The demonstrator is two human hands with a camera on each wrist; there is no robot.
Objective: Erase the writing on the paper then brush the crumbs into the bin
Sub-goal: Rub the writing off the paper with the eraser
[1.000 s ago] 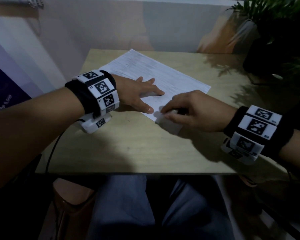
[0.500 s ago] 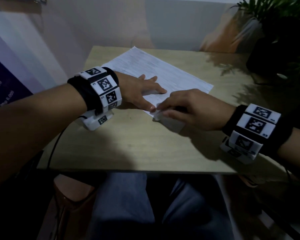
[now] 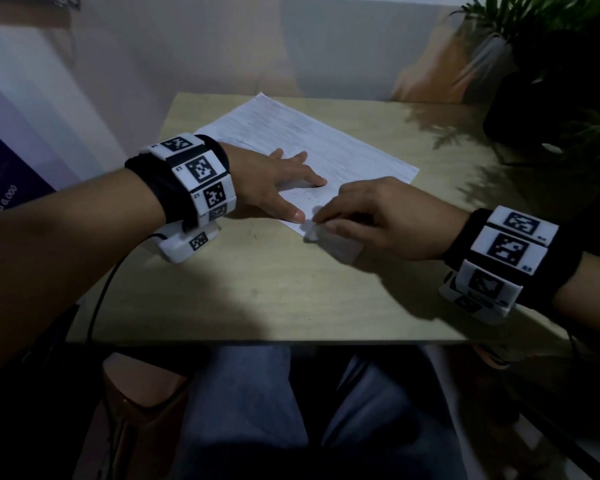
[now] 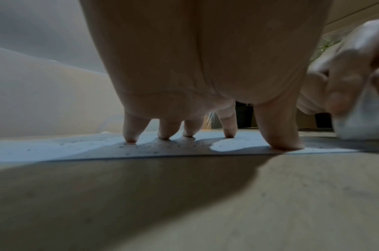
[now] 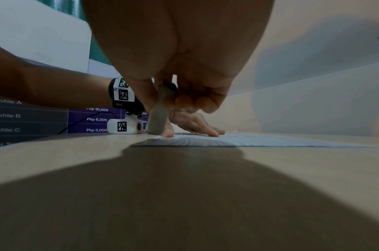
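Right fingers (image 5: 184, 101): curled round a white eraser (image 3: 317, 230), its lower end pressed on the near corner of the paper (image 3: 326, 150).
Right hand (image 3: 388, 216): low over the table (image 3: 257, 289), just right of the left thumb.
Left fingers (image 4: 130, 134): straight and spread, the tips and thumb pinning the paper flat; nothing is gripped.
Left hand (image 3: 274, 181): resting across the sheet's near-left edge.
Paper: angled on the table, one corner pointing far; faint lines of writing cover most of it.
Crumbs (image 4: 184, 144): grey specks scattered on the sheet round the left fingertips.
Bin: not seen in any view.
Risk: the rubbing happens at the very corner, so a hard stroke toward the edge could likely crease or tear it, or drag the sheet if the left hand eases off.
Second risk: crumbs could spill onto the table and be missed.
Views: only the left wrist camera shows the crumbs; only the right wrist camera shows the grip on the eraser from beneath; the head camera alone shows the whole sheet and a plant (image 3: 551, 46) at far right.
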